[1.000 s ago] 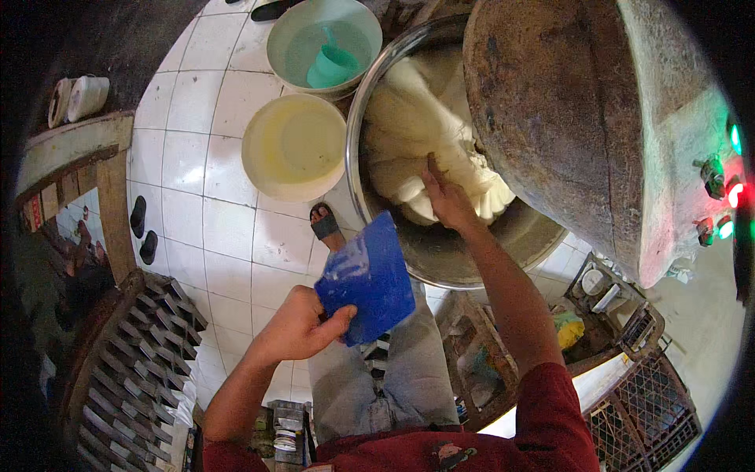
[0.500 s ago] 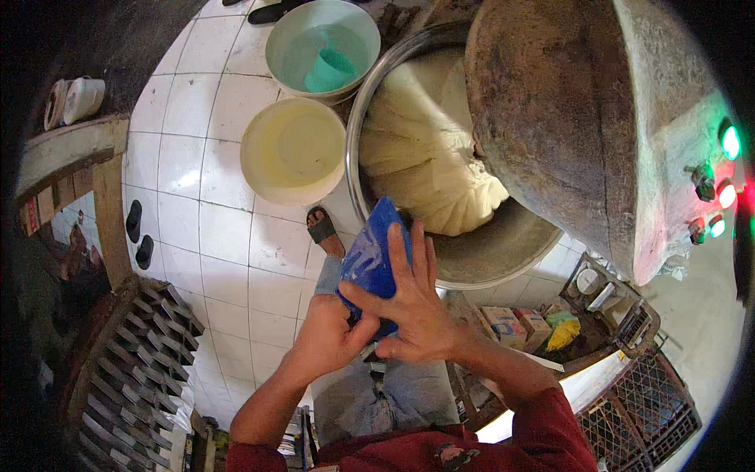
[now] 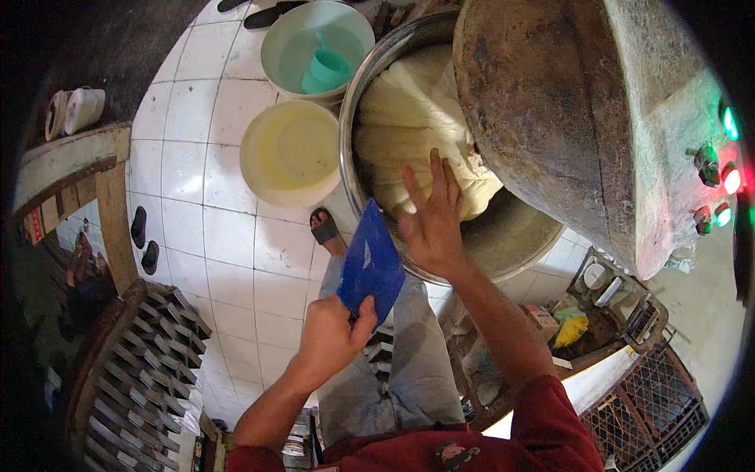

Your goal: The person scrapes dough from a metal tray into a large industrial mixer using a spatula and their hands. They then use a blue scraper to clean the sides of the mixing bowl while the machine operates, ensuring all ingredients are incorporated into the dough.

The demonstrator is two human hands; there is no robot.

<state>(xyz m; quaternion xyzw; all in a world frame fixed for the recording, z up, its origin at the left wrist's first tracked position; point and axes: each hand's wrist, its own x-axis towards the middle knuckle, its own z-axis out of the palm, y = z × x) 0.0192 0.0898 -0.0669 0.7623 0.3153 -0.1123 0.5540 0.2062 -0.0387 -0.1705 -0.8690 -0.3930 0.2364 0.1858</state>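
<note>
My left hand (image 3: 334, 340) grips a flat blue dough scraper (image 3: 370, 263) by its lower corner, thumb pressed on its face, with the tip pointing up toward the bowl's rim. Smears of pale dough mark its surface. My right hand (image 3: 435, 224) is open, fingers spread, over the near side of a large metal mixer bowl (image 3: 348, 149). A big mass of pale dough (image 3: 405, 118) fills much of that bowl, folded toward the middle. Whether my fingertips touch the dough, I cannot tell.
The mixer's bulky, worn head (image 3: 543, 118) covers the bowl's right part; lit buttons (image 3: 731, 181) glow on its side. Left of the bowl stand a yellowish tub (image 3: 259, 169) and a water tub (image 3: 275, 39) holding a green jug (image 3: 326, 72). Metal pans (image 3: 145, 370) are stacked lower left.
My right hand has left the scraper and moved up and right over the bowl. The scraper stays in my left hand, a little lower.
</note>
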